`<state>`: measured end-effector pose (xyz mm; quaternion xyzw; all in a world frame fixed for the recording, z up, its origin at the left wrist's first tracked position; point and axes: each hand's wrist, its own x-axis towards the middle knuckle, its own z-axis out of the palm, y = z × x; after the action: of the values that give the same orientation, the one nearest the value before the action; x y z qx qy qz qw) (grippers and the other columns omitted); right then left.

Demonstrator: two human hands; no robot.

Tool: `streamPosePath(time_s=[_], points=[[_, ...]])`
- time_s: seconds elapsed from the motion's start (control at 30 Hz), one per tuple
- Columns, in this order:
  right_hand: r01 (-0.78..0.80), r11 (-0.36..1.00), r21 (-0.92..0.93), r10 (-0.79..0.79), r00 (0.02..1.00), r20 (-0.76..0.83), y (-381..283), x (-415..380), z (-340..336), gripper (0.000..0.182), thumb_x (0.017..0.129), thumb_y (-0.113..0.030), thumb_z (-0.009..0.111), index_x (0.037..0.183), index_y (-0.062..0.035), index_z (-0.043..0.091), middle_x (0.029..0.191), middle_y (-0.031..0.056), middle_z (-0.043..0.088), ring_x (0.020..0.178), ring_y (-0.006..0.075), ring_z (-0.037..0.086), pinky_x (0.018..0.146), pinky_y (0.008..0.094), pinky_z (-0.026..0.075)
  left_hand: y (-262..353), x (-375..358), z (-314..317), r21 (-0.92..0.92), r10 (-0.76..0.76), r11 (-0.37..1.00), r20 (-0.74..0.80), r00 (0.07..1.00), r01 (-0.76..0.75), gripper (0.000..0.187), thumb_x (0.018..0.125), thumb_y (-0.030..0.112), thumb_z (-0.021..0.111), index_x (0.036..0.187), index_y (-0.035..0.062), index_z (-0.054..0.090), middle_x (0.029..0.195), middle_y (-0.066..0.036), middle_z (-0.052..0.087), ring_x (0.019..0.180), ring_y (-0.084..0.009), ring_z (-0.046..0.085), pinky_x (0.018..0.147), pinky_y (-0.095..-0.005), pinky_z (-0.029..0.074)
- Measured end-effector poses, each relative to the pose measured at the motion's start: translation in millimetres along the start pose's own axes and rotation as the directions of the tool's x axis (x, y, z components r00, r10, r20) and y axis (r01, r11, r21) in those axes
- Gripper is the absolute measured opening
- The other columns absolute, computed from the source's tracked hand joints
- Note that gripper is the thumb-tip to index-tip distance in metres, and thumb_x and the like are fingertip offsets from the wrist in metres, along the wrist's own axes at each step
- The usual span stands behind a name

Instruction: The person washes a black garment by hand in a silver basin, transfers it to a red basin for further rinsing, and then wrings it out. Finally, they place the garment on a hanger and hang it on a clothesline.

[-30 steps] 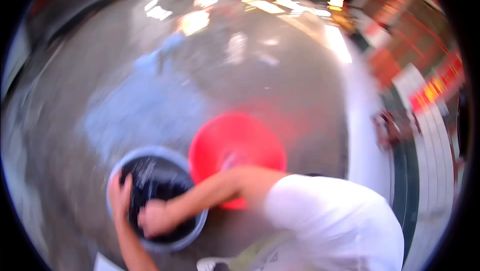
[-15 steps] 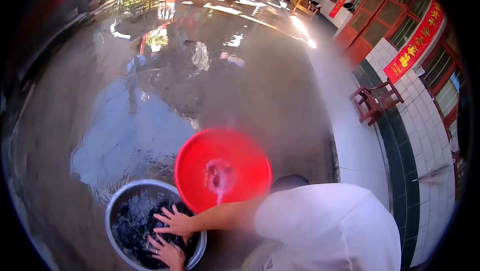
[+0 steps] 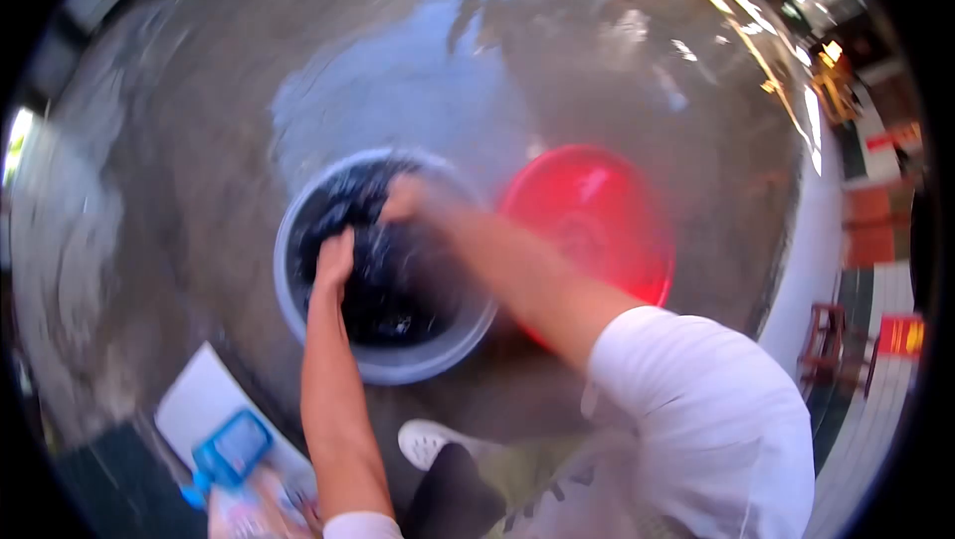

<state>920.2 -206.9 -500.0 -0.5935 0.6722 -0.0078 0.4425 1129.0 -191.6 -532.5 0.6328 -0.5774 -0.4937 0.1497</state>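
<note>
A grey metal basin (image 3: 288,290) holds water and a mass of dark cloth (image 3: 383,295). Inside it, my left hand (image 3: 335,259) is closed on a bunch of the cloth, its fingertips hidden in the dark folds. Farther back and to the right, my right hand (image 3: 402,199) also grips the cloth, with its fingers curled and partly blurred by motion. Right beside this basin stands a red plastic basin (image 3: 622,231), partly behind my right forearm.
Wet concrete ground (image 3: 219,171) surrounds the basins. At lower left, a blue bottle (image 3: 234,448) lies near a white board (image 3: 204,390). My shoe (image 3: 426,443) is close to the grey basin's near side. A dark red wooden chair (image 3: 826,340) stands at the right by the wall.
My view has swung down and left, so both basins appear higher and farther right. My hands, spread flat on the cloth before, are now closed on it and farther apart.
</note>
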Motion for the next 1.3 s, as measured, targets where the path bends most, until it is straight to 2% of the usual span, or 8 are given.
streamPosePath(time_s=[0.07,0.1,0.27,0.47,0.6,1.07,1.13,1.3], points=[[0.061,0.987,-0.150,-0.062,0.998,0.000,-30.3,-3.2,-2.1,0.035,0.058,-0.028,0.065,0.090,-0.0121,0.066,0.094,0.0095,0.063,0.090,0.0287,0.059,0.074,0.0376,0.049,9.8,11.5,-17.2,0.028,-0.124,0.992,-0.063,0.990,0.126,0.050,0.082,0.048,0.041,0.082,0.0016,0.060,0.082,-0.019,0.060,0.081,-0.0317,0.058,0.071,-0.0418,0.041],[0.434,0.836,-0.335,-0.489,0.867,-0.097,-40.9,-19.3,4.9,0.032,0.057,-0.020,0.062,0.089,-0.0142,0.064,0.089,0.0079,0.062,0.087,0.0280,0.059,0.070,0.0395,0.047,39.8,17.3,-27.5,0.268,0.056,0.963,-0.295,0.954,0.026,0.048,0.082,0.047,0.041,0.082,0.0038,0.061,0.081,-0.017,0.061,0.081,-0.0310,0.059,0.071,-0.0403,0.042],[0.759,0.348,-0.551,-0.875,0.474,0.100,-59.1,-114.2,39.8,0.020,0.064,-0.017,0.057,0.084,-0.0154,0.055,0.083,0.0076,0.051,0.081,0.0228,0.052,0.064,0.0369,0.040,28.8,13.9,-2.5,0.318,0.284,0.922,-0.173,0.943,-0.219,0.060,0.076,0.050,0.050,0.125,0.0169,0.041,0.110,-0.017,0.055,0.106,-0.0333,0.050,0.090,-0.0440,0.035],[0.546,0.729,-0.412,-0.571,0.818,0.071,19.7,-153.8,2.5,0.077,0.052,-0.032,0.072,0.123,-0.0209,0.042,0.124,0.0185,0.035,0.116,0.0362,0.033,0.092,0.0447,0.031,26.4,-102.7,-11.6,0.775,-0.014,0.540,0.399,0.917,-0.329,0.036,0.074,0.045,0.051,0.090,0.0162,0.065,0.103,-0.018,0.056,0.097,-0.0268,0.054,0.093,-0.0511,0.028],[0.330,0.812,-0.481,-0.353,0.934,0.044,23.9,-139.7,31.9,0.096,0.058,-0.061,0.063,0.136,-0.0279,0.019,0.140,0.0222,0.010,0.126,0.0471,0.011,0.095,0.0593,0.020,-12.8,-165.2,37.2,0.774,0.336,0.503,0.235,0.912,-0.385,0.059,0.071,0.056,0.054,0.113,0.0146,0.054,0.131,-0.021,0.031,0.122,-0.0421,0.024,0.093,-0.0624,0.016],[0.161,0.851,-0.499,-0.323,0.910,-0.259,36.0,-35.3,67.1,0.075,0.068,-0.066,0.050,0.127,-0.0221,0.037,0.117,0.0226,0.044,0.109,0.0370,0.044,0.088,0.0482,0.036,3.8,-46.9,39.5,0.625,-0.077,0.763,0.346,0.935,-0.168,0.076,0.070,0.056,0.057,0.122,0.0030,0.042,0.127,-0.020,0.038,0.120,-0.0342,0.033,0.098,-0.0447,0.028],[0.063,0.893,-0.445,-0.184,0.954,-0.235,22.4,-16.7,51.2,0.074,0.071,-0.063,0.049,0.127,-0.0162,0.037,0.117,0.0201,0.048,0.110,0.0323,0.046,0.091,0.0429,0.036,-9.8,-25.7,39.6,0.646,0.359,0.659,0.180,0.916,-0.385,0.076,0.073,0.058,0.051,0.126,0.0052,0.038,0.132,-0.019,0.034,0.125,-0.0329,0.027,0.102,-0.0426,0.022],[0.115,0.961,-0.250,-0.124,0.992,-0.023,30.9,66.0,17.6,0.053,0.072,-0.045,0.055,0.114,-0.0136,0.052,0.119,0.0131,0.051,0.109,0.0296,0.048,0.091,0.0421,0.038,50.1,-23.3,9.7,0.242,-0.199,0.964,0.382,0.902,0.111,0.052,0.083,0.034,0.041,0.131,0.0146,0.033,0.124,-0.020,0.042,0.106,-0.0318,0.049,0.089,-0.0392,0.039]])
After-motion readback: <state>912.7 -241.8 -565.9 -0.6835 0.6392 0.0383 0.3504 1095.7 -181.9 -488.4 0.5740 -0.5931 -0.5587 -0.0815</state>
